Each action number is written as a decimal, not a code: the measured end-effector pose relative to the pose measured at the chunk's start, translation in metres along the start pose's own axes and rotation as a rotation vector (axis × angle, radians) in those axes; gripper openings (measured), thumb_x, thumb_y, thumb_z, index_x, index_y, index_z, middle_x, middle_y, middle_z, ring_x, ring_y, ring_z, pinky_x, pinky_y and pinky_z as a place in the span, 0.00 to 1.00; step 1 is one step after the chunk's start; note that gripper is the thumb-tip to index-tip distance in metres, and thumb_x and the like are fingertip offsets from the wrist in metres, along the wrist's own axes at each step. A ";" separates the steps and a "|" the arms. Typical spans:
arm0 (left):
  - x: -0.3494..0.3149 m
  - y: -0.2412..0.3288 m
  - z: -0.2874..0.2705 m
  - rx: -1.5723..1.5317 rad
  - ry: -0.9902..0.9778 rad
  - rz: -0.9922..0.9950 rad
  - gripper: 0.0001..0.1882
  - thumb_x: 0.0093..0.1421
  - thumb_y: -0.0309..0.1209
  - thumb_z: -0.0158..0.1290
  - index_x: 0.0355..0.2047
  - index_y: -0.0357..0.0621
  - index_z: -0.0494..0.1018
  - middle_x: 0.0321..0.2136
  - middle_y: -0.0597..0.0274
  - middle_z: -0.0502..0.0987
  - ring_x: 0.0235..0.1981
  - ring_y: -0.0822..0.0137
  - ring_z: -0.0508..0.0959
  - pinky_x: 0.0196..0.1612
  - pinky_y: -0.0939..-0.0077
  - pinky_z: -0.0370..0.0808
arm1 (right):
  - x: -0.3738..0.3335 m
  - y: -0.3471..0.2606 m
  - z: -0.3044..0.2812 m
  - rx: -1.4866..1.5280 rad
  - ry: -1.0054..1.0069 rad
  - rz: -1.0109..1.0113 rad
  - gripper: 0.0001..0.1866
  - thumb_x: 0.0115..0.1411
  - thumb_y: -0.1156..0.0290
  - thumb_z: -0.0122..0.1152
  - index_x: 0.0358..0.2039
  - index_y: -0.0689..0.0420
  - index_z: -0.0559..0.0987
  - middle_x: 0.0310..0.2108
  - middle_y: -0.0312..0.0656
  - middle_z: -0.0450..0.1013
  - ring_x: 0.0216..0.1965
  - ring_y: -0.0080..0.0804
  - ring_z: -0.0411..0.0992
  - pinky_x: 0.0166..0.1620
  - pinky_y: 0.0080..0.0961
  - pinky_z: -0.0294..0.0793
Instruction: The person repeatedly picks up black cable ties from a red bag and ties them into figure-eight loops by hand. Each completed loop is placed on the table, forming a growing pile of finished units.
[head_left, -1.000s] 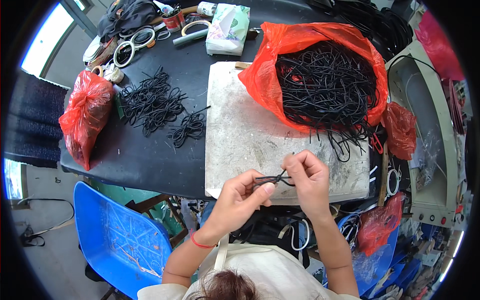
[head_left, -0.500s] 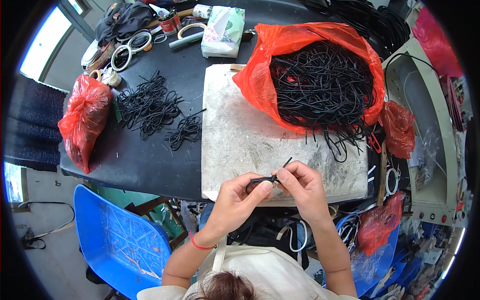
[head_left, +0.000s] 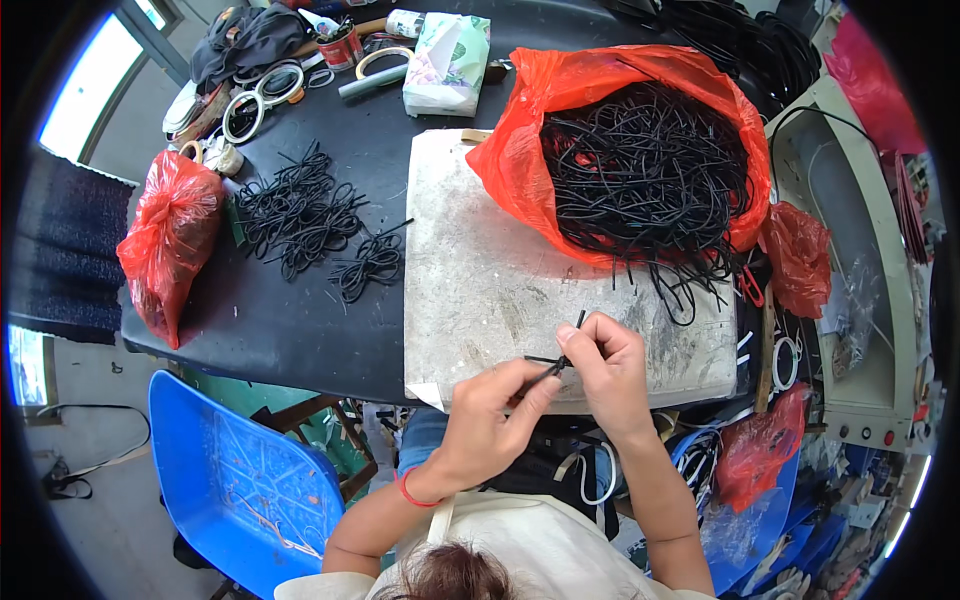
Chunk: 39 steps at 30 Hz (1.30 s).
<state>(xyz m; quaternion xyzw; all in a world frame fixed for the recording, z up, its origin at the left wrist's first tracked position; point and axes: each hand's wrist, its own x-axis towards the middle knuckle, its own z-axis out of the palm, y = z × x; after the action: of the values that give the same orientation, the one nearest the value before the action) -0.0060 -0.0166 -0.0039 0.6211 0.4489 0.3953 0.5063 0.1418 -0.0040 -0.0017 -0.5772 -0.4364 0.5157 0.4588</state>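
Observation:
Over the near edge of a pale, stained board (head_left: 480,270), my two hands meet at a thin black cord (head_left: 565,362) with a small knot in it. My left hand (head_left: 497,412) pinches the cord on the knot's left side, and its fingers hide the rest of that part. With thumb and index finger, my right hand (head_left: 612,372) grips the other side, where a short end points up. On the board's far right lies an open red plastic bag (head_left: 515,150) full of loose black cords (head_left: 650,165), some spilling out toward me.
Left of the board, looped black cords (head_left: 300,212) form a pile, with a smaller bundle (head_left: 368,262) beside it. A tied red bag (head_left: 172,235) stands at the table's left. Tape rolls (head_left: 243,115) and a tissue pack (head_left: 447,65) sit behind. A blue chair (head_left: 245,470) is lower left.
My left hand has turned and moved slightly right and down. The cord loop between my hands no longer shows, and a short piece now sticks out to the left of the knot.

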 end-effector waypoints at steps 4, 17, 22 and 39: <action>0.002 -0.014 -0.010 -0.328 -0.032 -0.274 0.08 0.61 0.29 0.49 0.35 0.36 0.72 0.27 0.67 0.74 0.27 0.79 0.72 0.30 0.88 0.70 | -0.005 -0.004 -0.005 0.150 -0.130 0.046 0.07 0.57 0.72 0.58 0.25 0.62 0.74 0.20 0.28 0.66 0.21 0.10 0.59 0.24 0.11 0.57; -0.003 -0.012 0.001 -0.403 0.175 -0.212 0.09 0.58 0.30 0.52 0.29 0.34 0.74 0.19 0.67 0.74 0.22 0.82 0.70 0.25 0.87 0.67 | -0.019 -0.003 -0.001 0.094 -0.231 -0.015 0.08 0.58 0.77 0.54 0.37 0.67 0.73 0.32 0.38 0.70 0.33 0.18 0.68 0.37 0.15 0.68; -0.004 -0.011 0.003 -0.407 0.208 -0.223 0.09 0.58 0.30 0.53 0.27 0.35 0.73 0.18 0.68 0.73 0.21 0.83 0.69 0.24 0.87 0.65 | -0.018 -0.006 -0.001 0.108 -0.299 0.005 0.09 0.59 0.77 0.52 0.39 0.68 0.72 0.35 0.38 0.69 0.37 0.18 0.67 0.39 0.15 0.67; -0.002 -0.002 -0.007 -0.660 0.138 -0.295 0.09 0.59 0.30 0.52 0.33 0.36 0.72 0.28 0.66 0.73 0.30 0.81 0.71 0.34 0.86 0.70 | -0.015 -0.011 -0.016 0.154 -0.434 0.109 0.12 0.60 0.74 0.51 0.43 0.66 0.71 0.36 0.35 0.70 0.35 0.14 0.65 0.37 0.13 0.65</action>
<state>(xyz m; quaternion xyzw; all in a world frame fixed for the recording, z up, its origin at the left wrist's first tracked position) -0.0133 -0.0164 -0.0043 0.3251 0.4149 0.4826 0.6995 0.1558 -0.0175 0.0131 -0.4386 -0.4524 0.6835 0.3685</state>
